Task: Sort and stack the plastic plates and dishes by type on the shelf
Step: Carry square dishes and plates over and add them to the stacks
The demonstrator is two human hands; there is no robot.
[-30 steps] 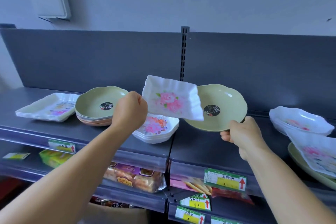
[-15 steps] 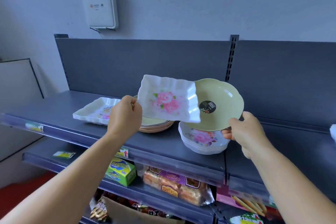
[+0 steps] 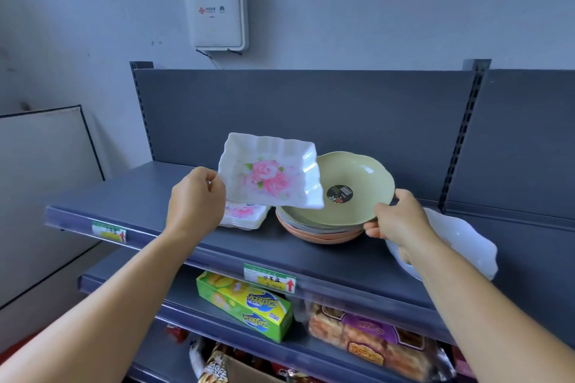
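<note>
Your shelf [image 3: 311, 246] already carries two sorted piles. The round stack [image 3: 320, 228], green over peach, smooth and scalloped, takes the glossy green plate [image 3: 348, 186] your right hand [image 3: 401, 221] pinches by the rim, nearly seated. Left of that stack, your left hand [image 3: 196, 199] pinches the fluted white rose dish [image 3: 267, 177] above its matching square pile [image 3: 245, 214]; both still need releasing.

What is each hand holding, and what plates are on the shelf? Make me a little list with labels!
left hand: pinches the white rectangular plastic dish with pink flowers, tilted, in the air
right hand: grips the green round plastic plate over the round stack
round stack: grey and orange plates
rectangular stack: white flowered dishes, left of round stack
shelf: dark grey
</note>
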